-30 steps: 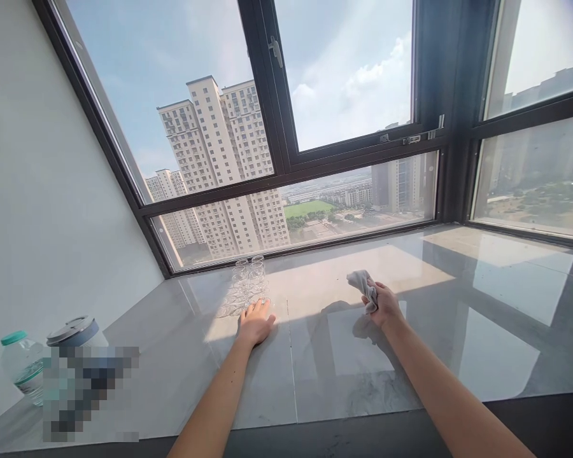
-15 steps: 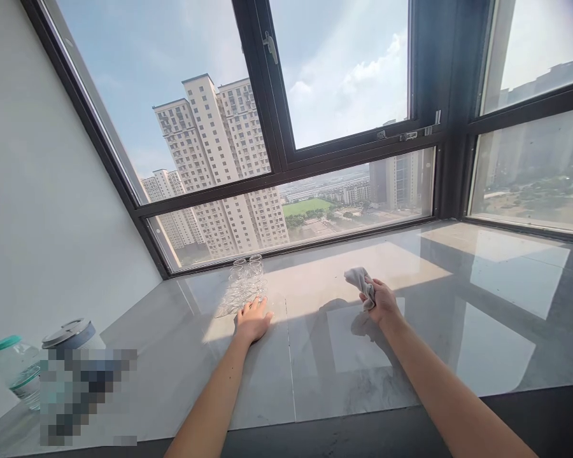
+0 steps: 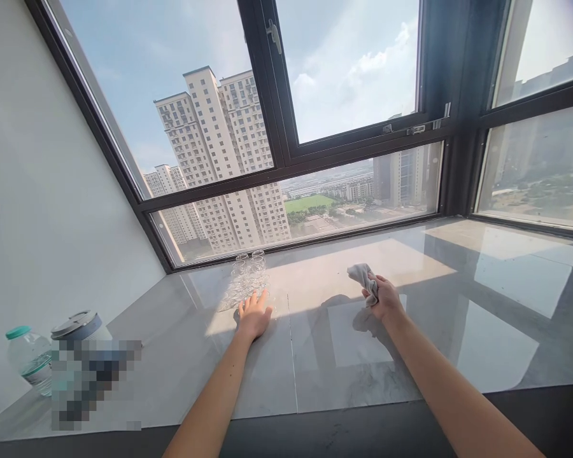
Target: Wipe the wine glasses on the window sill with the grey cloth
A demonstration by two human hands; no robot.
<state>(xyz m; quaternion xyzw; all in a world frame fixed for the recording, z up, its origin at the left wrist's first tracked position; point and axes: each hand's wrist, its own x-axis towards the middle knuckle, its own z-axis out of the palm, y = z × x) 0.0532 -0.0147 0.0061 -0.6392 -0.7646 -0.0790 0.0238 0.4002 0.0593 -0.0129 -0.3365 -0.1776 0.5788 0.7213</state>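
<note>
A crumpled light grey cloth (image 3: 361, 277) is gripped in my right hand (image 3: 386, 299), with its loose end pointing up and left above the windowsill. My left hand (image 3: 254, 316) is open, palm down on or just over the glossy sill, fingers stretched forward. Just beyond its fingertips, near the window, several clear glasses (image 3: 248, 270) stand close together. My fingers overlap the nearest ones in this view, so I cannot tell whether they touch.
The grey tiled windowsill (image 3: 334, 388) runs under dark-framed windows (image 3: 286, 175). At the left stand a clear bottle with a green cap (image 3: 28, 359) and a lidded cup (image 3: 79, 326), beside a white wall (image 3: 67, 210). A pixelated patch hides whatever is in front of the cup.
The whole view has shifted slightly, with the bottle and cup appearing a little farther right and higher. Both hands keep nearly the same pose, the cloth still held in the right one.
</note>
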